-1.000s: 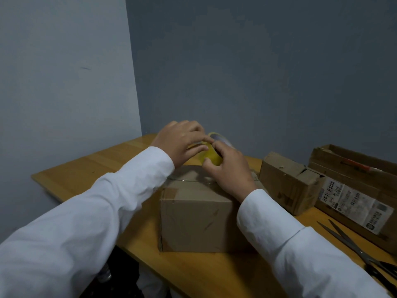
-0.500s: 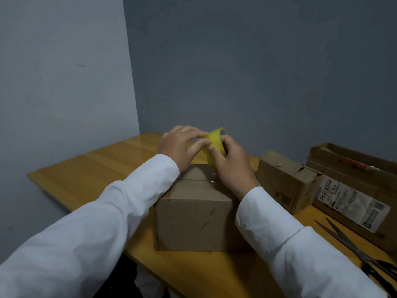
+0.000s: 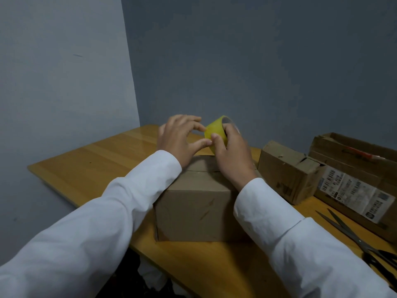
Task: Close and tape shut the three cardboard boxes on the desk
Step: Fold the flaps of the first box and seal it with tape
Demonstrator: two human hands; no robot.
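A closed cardboard box (image 3: 194,214) stands at the desk's near edge, its top flaps meeting in a seam under my wrists. Above its far side my right hand (image 3: 233,155) grips a yellow tape roll (image 3: 216,131), thumb on the roll's outer face. My left hand (image 3: 182,138) is beside the roll, its thumb and forefinger tips touching the roll's left edge. A smaller cardboard box (image 3: 287,172) with raised flaps stands to the right. A long open box (image 3: 354,168) with a shipping label lies at the far right.
Scissors (image 3: 354,239) lie on the wooden desk (image 3: 90,166) at the right front, blades pointing left. Grey walls meet in a corner behind the desk. The desk's left half is bare wood.
Both hands have lifted the tape roll a little higher above the box top. My left fingers have spread and now touch the roll's edge with their tips.
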